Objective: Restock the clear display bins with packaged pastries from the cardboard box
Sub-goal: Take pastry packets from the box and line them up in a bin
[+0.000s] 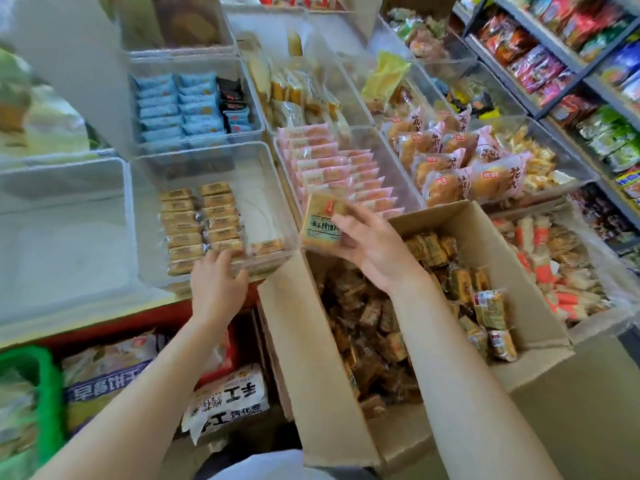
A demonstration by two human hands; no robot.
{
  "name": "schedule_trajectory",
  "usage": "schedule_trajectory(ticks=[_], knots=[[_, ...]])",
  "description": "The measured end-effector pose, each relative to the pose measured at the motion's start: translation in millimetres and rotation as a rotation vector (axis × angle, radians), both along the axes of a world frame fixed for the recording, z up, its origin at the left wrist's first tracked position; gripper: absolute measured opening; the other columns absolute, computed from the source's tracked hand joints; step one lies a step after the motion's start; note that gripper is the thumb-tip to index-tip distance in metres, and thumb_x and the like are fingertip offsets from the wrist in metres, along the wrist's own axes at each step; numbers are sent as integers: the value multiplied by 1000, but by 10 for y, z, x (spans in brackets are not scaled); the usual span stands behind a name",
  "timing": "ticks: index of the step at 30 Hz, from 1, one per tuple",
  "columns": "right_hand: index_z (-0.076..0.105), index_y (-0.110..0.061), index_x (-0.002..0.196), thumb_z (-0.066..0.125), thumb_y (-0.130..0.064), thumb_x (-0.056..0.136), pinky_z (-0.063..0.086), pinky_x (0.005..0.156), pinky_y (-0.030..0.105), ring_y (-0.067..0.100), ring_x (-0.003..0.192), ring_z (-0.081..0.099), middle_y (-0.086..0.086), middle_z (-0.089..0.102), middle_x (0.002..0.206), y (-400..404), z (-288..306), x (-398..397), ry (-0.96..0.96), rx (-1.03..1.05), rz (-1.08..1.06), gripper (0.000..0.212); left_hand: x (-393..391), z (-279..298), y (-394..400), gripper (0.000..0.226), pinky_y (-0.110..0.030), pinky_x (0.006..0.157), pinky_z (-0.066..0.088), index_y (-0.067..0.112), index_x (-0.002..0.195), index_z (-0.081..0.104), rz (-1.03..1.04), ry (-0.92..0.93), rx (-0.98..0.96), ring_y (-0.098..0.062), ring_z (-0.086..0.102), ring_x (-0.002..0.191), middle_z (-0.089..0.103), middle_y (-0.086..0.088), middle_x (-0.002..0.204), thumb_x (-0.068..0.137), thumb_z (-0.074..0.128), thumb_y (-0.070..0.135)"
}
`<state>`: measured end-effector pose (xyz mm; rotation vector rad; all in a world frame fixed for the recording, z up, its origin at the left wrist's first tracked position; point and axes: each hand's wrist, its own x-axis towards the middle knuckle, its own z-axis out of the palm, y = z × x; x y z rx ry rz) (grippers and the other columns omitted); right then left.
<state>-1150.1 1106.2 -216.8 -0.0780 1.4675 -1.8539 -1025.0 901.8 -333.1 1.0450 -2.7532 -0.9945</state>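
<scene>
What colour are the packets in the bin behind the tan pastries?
Light blue packets, beside a few black ones; head view.

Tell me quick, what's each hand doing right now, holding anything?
Left hand: fingers reach over the front rim of the clear bin; whether they grip a packet cannot be told.
Right hand: holding one packaged pastry.

One head-worn wide-angle view looks forward and steeply down from above, close over the cardboard box (346, 393) and the clear display bins (266, 188) (straight lines bow at the edges); snack shelves (554, 64) fill the upper right.
</scene>
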Motion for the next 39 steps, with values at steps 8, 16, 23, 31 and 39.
schedule_trajectory(ticks=[8, 16, 23, 31, 39], knots=[[68, -25, 123, 71, -18, 90, 52, 93, 35, 16, 104, 64, -3, 70, 115, -1440, -474, -547, 927, 814, 451, 35, 100, -234, -549, 39, -42, 108, 26, 34, 127, 64, -175, -201, -38, -21, 50, 125, 65, 6, 127, 102, 42, 54], [66, -15, 115, 47, -6, 100, 49, 81, 33, 24, 106, 64, 1, 64, 106, -2192, -1157, -441, 1467, 1514, 1086, 26, 63, -243, -548, 40, -41, 109, 21, 37, 127, 66, -178, -189, -9, -18, 44, 128, 61, 11, 136, 102, 40, 55], [53, -12, 141, 41, -1, 97, 48, 90, 34, 28, 120, 58, 11, 59, 135, -2167, -1369, -558, 971, 1458, 1283, 47, 67, -291, -552, 41, -42, 108, 21, 37, 126, 66, -180, -165, -16, -18, 43, 127, 62, 13, 132, 102, 39, 56], [44, -17, 150, 38, -5, 102, 36, 112, 37, 25, 140, 43, 7, 46, 153, -1855, -969, -529, 775, 1110, 876, 50, 53, -225, -529, 43, -43, 114, 18, 38, 131, 62, -189, -218, -15, -18, 41, 130, 59, 12, 137, 102, 37, 57], [70, -15, 96, 49, -5, 97, 53, 84, 24, 8, 94, 63, -12, 67, 92, -529, -325, 35, 992, 589, -185, 23, -144, 49, -43, 40, -43, 106, 38, 18, 134, 60, -66, 2, 154, -28, 46, 128, 60, -10, 132, 99, 52, 35]])
